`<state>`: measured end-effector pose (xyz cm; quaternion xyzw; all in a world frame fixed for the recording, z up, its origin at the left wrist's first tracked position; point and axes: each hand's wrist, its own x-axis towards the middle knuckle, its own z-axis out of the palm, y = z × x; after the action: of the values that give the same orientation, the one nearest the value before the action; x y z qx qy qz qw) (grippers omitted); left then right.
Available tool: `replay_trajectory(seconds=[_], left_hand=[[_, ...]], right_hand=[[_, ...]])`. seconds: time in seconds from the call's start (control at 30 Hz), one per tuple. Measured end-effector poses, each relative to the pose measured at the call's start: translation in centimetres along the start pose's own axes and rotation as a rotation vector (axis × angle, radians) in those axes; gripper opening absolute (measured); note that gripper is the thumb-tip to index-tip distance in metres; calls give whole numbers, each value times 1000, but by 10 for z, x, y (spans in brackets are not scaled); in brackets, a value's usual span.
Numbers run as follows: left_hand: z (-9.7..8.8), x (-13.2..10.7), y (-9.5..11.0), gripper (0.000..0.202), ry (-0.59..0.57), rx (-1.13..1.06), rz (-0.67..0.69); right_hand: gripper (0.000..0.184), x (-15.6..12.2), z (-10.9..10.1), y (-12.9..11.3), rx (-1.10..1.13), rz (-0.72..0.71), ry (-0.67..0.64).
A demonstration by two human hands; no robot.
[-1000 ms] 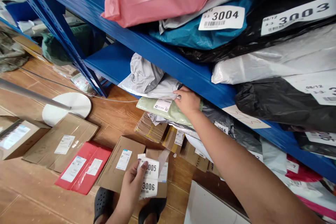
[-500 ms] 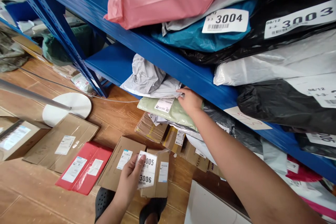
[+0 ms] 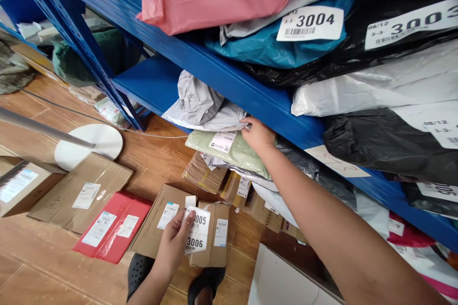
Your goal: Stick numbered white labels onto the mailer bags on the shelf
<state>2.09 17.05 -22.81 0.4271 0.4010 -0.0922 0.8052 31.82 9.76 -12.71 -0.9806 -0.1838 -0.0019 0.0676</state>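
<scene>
- Head view: left hand (image 3: 174, 234) is pinching the label strip (image 3: 198, 234) above a cardboard box (image 3: 220, 214); a pale tab (image 3: 191, 201) is newly showing behind.
- Right hand (image 3: 256, 134) is touching the grey bag (image 3: 209, 116), fingers narrow; can't tell if gripping.
- Bag is lying beneath the blue beam (image 3: 250, 90), hardly shifting; work is apparently advancing little.

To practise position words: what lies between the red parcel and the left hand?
In the head view, a labelled brown box shows between the red parcel and left hand.
</scene>
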Motion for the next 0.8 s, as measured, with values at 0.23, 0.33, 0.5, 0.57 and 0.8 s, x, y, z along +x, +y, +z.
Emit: replay_trajectory(seconds=[0.23,0.33,0.5,0.57,0.8], left_hand=[[24,2,26,51,23,83,152],[42,7,41,48,-28,62,201],[66,16,59,44,-95,39,301],[73,17,64,47,-103,39,295],[98,17,68,39,-168,-145,120]], right_hand=[[32,-29,-4,3,-10,-63,-61],[15,-67,-15,-3,264,-154,-59],[29,-118,-20,-10,991,108,-667],[30,-125,-15,-7,1124,205,-676],[25,-127,-13,14,1154,402,-392]])
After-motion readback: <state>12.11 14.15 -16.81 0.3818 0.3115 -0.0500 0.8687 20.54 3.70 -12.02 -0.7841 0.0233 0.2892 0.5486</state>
